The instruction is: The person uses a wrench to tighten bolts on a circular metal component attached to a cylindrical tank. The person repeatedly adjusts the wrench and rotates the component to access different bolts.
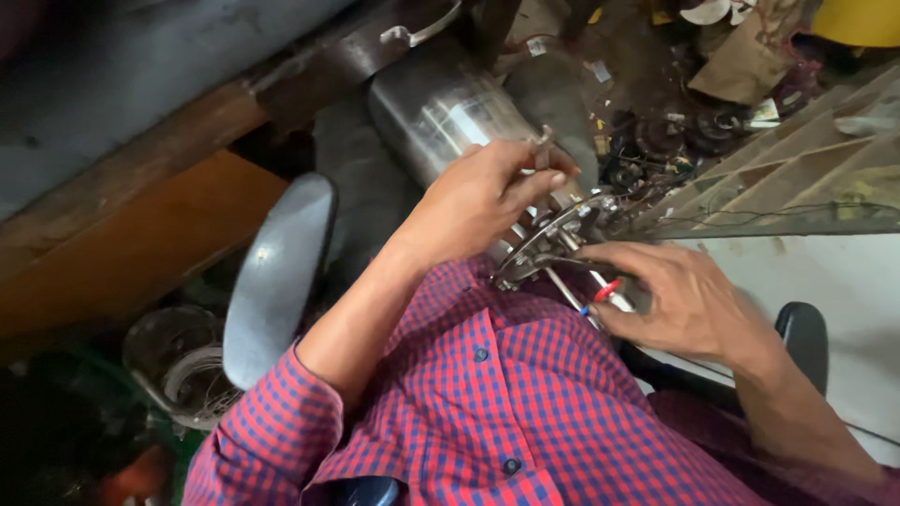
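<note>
Left hand (483, 192) pinches a small metal fitting (542, 148) atop the shiny steel cylindrical motor housing (441, 112) held against the person's lap; right hand (680, 295) grips red-and-blue-handled wires (605, 292). Risk: fingers catching in the wire frame (548, 248), or the housing rolling away.

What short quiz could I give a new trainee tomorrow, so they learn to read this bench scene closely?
1. True or false: the left hand pinches a small metal tool.
2. Which hand touches the red-and-blue piece? A left, B right
3. Fill in: the shiny metal cylinder lies ___ the hands, farther from the person.

Key: 1 true; 2 B, the right hand; 3 beyond.
</note>
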